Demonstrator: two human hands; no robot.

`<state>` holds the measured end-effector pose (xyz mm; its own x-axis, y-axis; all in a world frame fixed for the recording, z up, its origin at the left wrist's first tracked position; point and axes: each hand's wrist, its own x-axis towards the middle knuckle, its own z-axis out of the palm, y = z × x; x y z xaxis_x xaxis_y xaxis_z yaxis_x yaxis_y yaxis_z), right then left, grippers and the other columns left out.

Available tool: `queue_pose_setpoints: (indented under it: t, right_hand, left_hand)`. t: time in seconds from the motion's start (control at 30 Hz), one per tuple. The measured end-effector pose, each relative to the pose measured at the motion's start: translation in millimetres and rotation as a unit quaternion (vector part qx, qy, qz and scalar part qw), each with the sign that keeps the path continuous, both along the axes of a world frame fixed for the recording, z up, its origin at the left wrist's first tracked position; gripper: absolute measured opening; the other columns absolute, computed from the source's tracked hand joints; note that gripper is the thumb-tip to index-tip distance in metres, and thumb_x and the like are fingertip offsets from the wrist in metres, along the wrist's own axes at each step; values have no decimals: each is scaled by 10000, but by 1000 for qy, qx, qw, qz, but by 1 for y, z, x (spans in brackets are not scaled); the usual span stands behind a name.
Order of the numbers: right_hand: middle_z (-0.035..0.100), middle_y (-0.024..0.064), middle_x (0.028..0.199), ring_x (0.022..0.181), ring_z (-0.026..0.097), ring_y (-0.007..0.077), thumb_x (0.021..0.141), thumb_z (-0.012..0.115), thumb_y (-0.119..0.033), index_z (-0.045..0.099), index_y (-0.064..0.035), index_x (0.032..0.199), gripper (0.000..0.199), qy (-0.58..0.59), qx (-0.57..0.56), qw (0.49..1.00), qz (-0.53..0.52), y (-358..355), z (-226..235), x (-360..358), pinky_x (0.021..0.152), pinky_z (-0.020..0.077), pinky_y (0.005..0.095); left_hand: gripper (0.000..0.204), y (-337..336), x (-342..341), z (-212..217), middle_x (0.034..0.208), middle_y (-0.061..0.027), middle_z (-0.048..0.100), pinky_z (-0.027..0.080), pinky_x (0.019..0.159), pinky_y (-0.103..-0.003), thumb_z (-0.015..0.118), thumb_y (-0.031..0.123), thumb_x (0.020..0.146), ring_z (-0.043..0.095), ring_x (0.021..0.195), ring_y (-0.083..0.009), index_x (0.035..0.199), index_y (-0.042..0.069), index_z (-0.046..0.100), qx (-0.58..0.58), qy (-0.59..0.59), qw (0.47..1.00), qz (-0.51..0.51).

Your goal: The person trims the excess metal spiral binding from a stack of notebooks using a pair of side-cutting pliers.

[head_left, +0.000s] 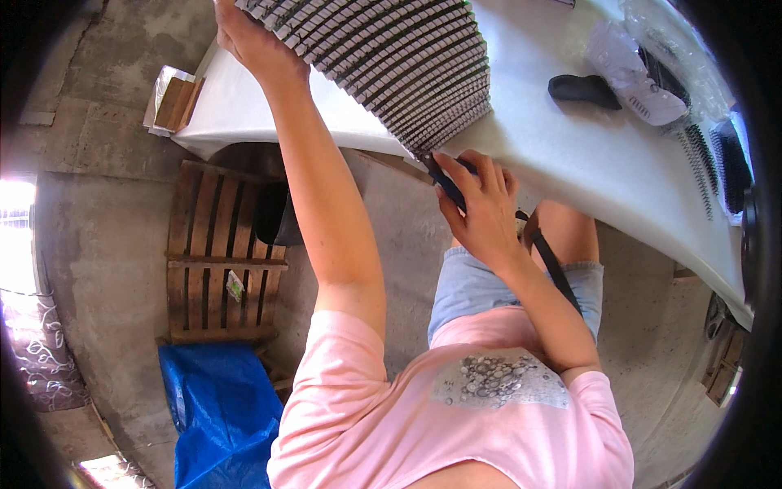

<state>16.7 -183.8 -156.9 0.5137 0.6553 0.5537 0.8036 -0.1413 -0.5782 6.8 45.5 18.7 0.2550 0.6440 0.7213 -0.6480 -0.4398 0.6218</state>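
A large sheet of black and pale ridged strips point(391, 57) lies at the top of the head view, over the near edge of the white-covered table. My left hand point(252, 37) grips its left edge, with the fingertips partly out of view. My right hand point(485, 200) is closed around a dark-handled hand tool point(450, 183), like scissors or cutters; its exact kind is hard to make out. The tool's tip meets the sheet's lower corner, just off the table edge.
On the white table point(529, 134) lie a dark oblong piece point(584, 91), clear plastic wrapping point(643, 77) and black bristly strips point(702, 167). Wooden slats point(220, 244) lean at the left, above a blue tarp point(220, 407). Small boards point(181, 102) stand by the table's left corner.
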Motion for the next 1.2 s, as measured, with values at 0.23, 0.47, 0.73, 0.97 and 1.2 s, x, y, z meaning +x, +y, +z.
queue_pose_setpoints:
  t: [0.23, 0.47, 0.73, 0.97, 1.2]
  right_hand:
    - [531, 80, 1104, 976, 530, 241, 782, 646, -158, 554, -218, 1245, 477, -66, -20, 998, -16, 3, 1, 1, 837, 342, 383]
    - [559, 121, 1055, 918, 572, 260, 835, 619, -173, 557, -170, 1231, 401, 278, 5, 953, 121, 8, -12, 2, 692, 418, 323]
    - [525, 126, 1110, 973, 527, 286, 797, 634, -203, 537, -190, 1241, 455, -3, -35, 999, 14, -4, -4, -1, 828, 385, 427]
    - [517, 117, 1122, 928, 541, 278, 790, 635, -196, 526, -213, 1261, 484, -16, -48, 998, 25, 1, -9, 0, 793, 394, 418]
    - [556, 150, 1027, 896, 570, 302, 833, 598, -162, 563, -135, 1190, 360, 687, -79, 700, 177, 4, 13, 10, 726, 451, 408]
  left_hand:
    - [500, 5, -3, -1, 887, -113, 646, 515, 747, -283, 381, 401, 974, 615, 795, -172, 1021, -48, 597, -8, 0, 1000, -17]
    - [501, 2, -1, 1, 895, -114, 641, 514, 753, -286, 372, 398, 976, 612, 802, -172, 1016, -48, 598, 7, 10, 1000, 7]
    - [496, 3, -3, -1, 898, -115, 641, 513, 754, -293, 373, 390, 976, 610, 810, -177, 1021, -49, 599, 22, 17, 999, 42]
    - [495, 5, -3, 1, 905, -119, 642, 514, 755, -292, 378, 395, 974, 612, 811, -182, 1015, -43, 605, -2, 9, 1000, 20]
    - [428, 23, 0, -7, 955, -132, 648, 570, 740, -322, 322, 353, 970, 662, 811, -205, 1049, 8, 564, -23, -76, 996, -46]
